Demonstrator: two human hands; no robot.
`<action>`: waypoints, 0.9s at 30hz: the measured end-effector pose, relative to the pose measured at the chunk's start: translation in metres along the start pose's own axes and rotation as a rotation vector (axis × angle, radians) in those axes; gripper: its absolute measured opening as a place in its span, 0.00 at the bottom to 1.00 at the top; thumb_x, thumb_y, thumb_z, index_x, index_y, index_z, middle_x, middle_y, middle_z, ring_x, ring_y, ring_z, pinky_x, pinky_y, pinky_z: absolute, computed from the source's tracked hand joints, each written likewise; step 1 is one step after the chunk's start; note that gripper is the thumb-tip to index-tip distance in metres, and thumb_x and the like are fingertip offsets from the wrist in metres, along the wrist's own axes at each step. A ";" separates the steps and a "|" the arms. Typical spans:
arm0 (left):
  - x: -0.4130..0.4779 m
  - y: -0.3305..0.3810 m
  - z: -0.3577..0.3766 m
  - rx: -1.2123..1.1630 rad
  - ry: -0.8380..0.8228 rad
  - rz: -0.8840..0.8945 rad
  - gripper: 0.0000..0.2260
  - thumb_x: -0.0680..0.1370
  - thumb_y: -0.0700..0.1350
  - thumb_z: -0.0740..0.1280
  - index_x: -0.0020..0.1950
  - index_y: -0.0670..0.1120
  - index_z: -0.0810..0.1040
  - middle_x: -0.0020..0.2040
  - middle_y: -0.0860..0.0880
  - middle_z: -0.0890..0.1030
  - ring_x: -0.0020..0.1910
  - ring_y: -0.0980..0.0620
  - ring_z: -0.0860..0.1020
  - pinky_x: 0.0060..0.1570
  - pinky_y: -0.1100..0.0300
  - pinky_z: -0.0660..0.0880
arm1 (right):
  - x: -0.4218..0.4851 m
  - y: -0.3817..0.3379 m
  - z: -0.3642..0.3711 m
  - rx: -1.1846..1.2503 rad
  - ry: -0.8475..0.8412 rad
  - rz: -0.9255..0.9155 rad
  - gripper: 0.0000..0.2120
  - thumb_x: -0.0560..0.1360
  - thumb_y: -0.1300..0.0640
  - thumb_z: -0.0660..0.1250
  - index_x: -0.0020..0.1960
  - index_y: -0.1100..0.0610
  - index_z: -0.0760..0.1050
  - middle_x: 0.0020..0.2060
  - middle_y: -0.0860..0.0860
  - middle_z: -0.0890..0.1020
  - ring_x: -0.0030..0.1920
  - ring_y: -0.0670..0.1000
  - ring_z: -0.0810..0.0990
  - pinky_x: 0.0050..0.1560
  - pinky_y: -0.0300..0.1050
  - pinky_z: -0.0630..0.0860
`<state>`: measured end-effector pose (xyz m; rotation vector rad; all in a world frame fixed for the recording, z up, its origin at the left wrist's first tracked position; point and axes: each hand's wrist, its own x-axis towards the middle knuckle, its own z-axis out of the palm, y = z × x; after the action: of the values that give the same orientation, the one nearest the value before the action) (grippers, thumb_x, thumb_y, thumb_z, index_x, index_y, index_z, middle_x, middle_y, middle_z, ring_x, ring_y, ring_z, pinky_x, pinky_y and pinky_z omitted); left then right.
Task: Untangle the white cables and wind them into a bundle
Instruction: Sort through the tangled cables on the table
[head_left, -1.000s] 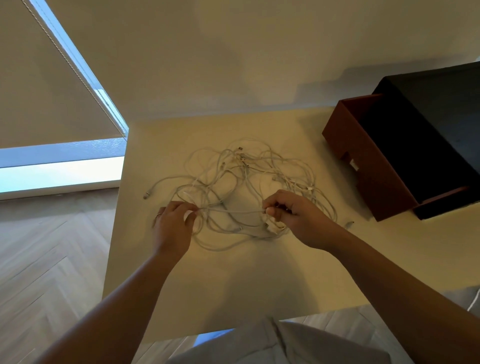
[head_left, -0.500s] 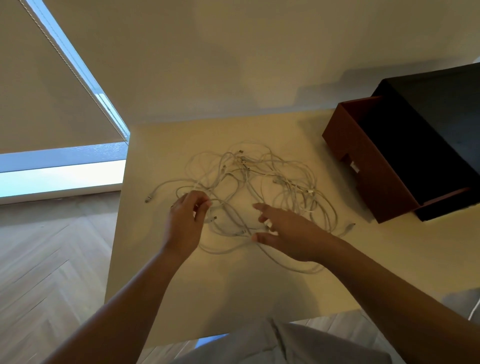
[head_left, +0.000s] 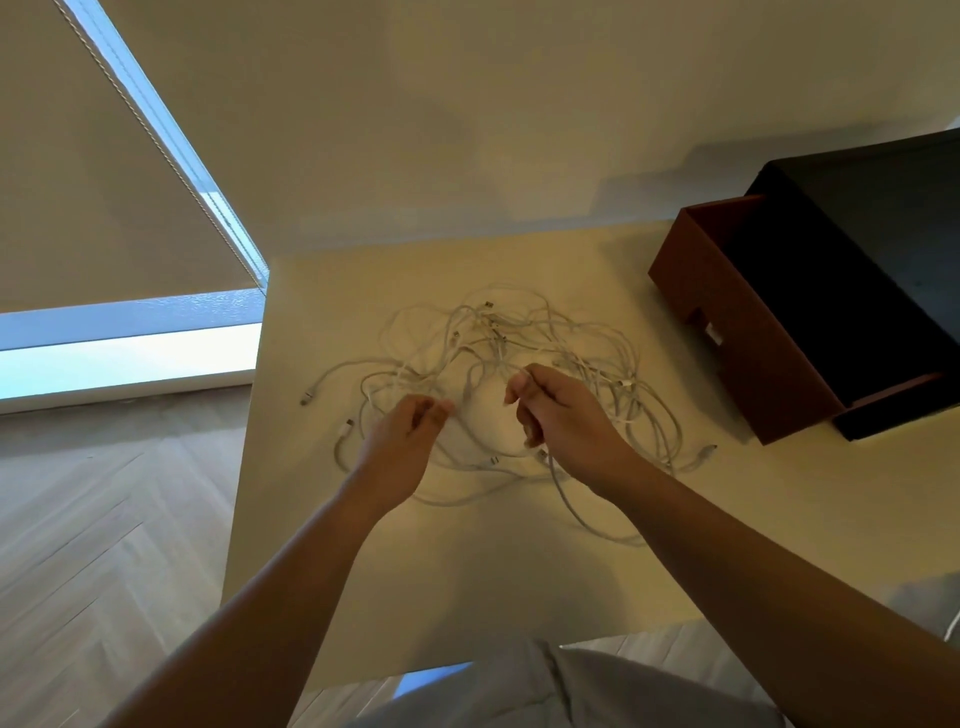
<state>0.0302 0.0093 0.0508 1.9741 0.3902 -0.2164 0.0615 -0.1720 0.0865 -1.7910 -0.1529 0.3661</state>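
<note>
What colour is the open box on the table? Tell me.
The box is reddish-brown outside and dark inside, seen in the head view.

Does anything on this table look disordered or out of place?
Yes. The white cables lie in one loose tangle on the table, loops crossing, plug ends sticking out at both sides. The brown box looks intact; nothing is spilled.

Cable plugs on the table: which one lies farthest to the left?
The plug ending the lone strand stretched out of the tangle, beyond the left hand. All other plugs lie further right.
</note>
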 end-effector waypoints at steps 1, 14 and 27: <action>-0.003 0.001 0.002 -0.053 -0.095 -0.098 0.19 0.76 0.63 0.57 0.49 0.50 0.78 0.48 0.51 0.82 0.49 0.53 0.79 0.44 0.63 0.71 | -0.001 0.001 0.002 0.004 0.032 -0.013 0.15 0.82 0.54 0.57 0.43 0.62 0.74 0.25 0.48 0.69 0.27 0.45 0.68 0.32 0.42 0.71; -0.006 0.034 0.005 -0.890 -0.181 -0.097 0.11 0.84 0.41 0.54 0.62 0.45 0.73 0.45 0.48 0.85 0.44 0.53 0.84 0.49 0.59 0.79 | -0.037 0.032 0.024 -0.251 -0.293 0.065 0.13 0.83 0.54 0.55 0.46 0.59 0.73 0.27 0.48 0.71 0.26 0.45 0.70 0.33 0.42 0.74; 0.025 0.022 -0.033 -0.514 0.140 0.124 0.14 0.84 0.40 0.53 0.62 0.53 0.75 0.30 0.54 0.72 0.25 0.60 0.65 0.24 0.68 0.62 | -0.075 0.109 -0.080 -1.243 -0.039 0.032 0.10 0.79 0.50 0.60 0.50 0.50 0.78 0.46 0.48 0.80 0.52 0.54 0.76 0.58 0.51 0.66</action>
<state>0.0603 0.0355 0.0751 1.5021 0.3680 0.0969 0.0071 -0.2958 0.0112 -3.0106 -0.4453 0.3479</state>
